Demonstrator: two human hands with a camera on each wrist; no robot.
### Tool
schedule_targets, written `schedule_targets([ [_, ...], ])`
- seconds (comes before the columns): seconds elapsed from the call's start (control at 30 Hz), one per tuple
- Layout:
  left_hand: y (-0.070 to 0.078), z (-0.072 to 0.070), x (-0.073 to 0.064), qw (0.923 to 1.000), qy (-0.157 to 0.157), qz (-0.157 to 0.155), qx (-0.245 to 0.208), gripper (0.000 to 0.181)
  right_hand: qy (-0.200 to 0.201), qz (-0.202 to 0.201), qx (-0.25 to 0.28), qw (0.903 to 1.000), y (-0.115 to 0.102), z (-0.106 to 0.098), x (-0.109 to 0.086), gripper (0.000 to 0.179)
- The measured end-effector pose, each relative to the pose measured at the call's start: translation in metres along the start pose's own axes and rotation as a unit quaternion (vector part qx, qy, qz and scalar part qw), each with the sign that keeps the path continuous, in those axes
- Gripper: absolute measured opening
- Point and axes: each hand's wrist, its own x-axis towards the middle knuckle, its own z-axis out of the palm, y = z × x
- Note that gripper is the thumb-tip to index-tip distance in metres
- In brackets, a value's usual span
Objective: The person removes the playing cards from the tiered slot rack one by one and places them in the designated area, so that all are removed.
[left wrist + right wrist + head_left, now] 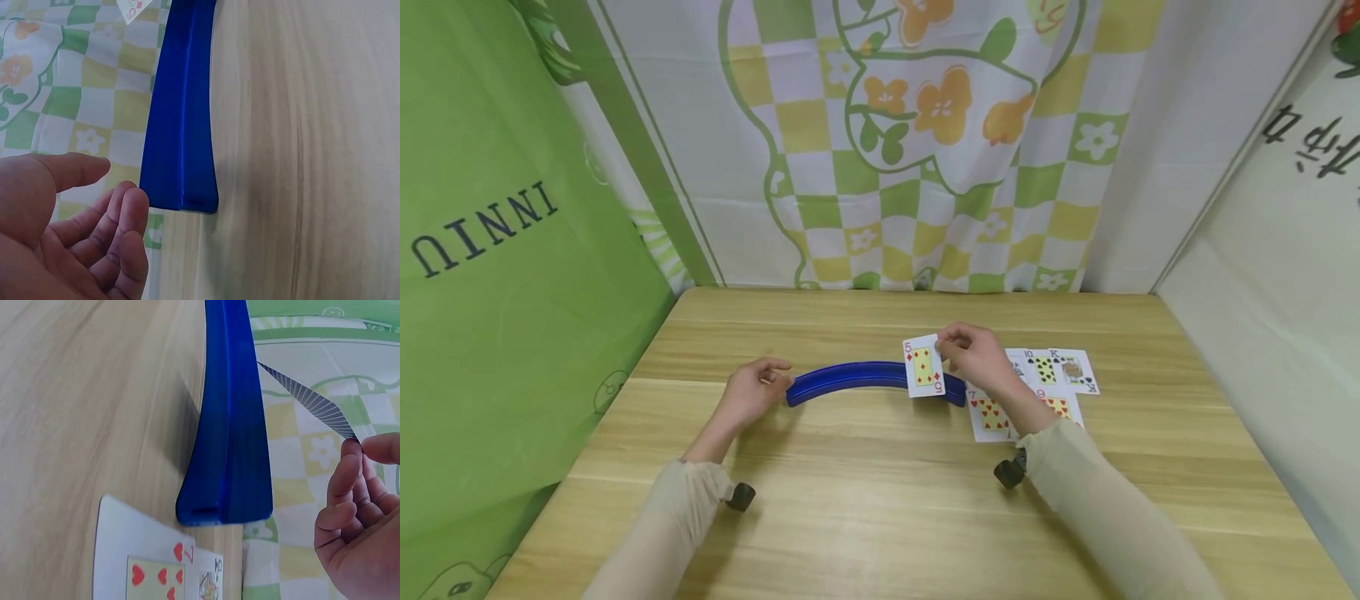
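A blue curved card holder (850, 377) with a groove along its length lies on the wooden table. My right hand (976, 358) pinches the upper right edge of a five of diamonds (922, 367) between thumb and fingertips. That card is tilted above the holder's right part, its face toward the head camera; the right wrist view shows its striped back (312, 403). Beside the holder's left end is my left hand (754, 392), fingers loosely bent and holding nothing. In the left wrist view its fingertips (134, 197) are at the holder's end; whether they touch I cannot tell.
Right of the holder, several playing cards lie face up in two rows, including a seven of hearts (992, 415), a ten (1043, 369) and a king (1072, 372). My right forearm partly covers them. A patterned curtain (925, 208) hangs behind the table (865, 508).
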Motion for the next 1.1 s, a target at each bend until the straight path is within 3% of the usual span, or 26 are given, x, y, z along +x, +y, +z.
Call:
schedule_targets([
  [0.33,0.011,0.002,0.003,0.9996,-0.020,0.000,-0.022,0.038,0.003,0.020,-0.013,0.9997,0.012,-0.019,-0.008,0.027],
  [0.87,0.023,-0.001,0.010,0.9993,-0.036,0.009,0.002,0.040,0.026,0.051,-0.003,0.9984,0.026,-0.045,-0.024,0.030],
  [1.1,0.027,-0.002,0.012,0.9991,-0.041,0.009,0.011,0.043,0.039,0.069,-0.024,0.9966,0.035,-0.057,-0.029,0.031],
])
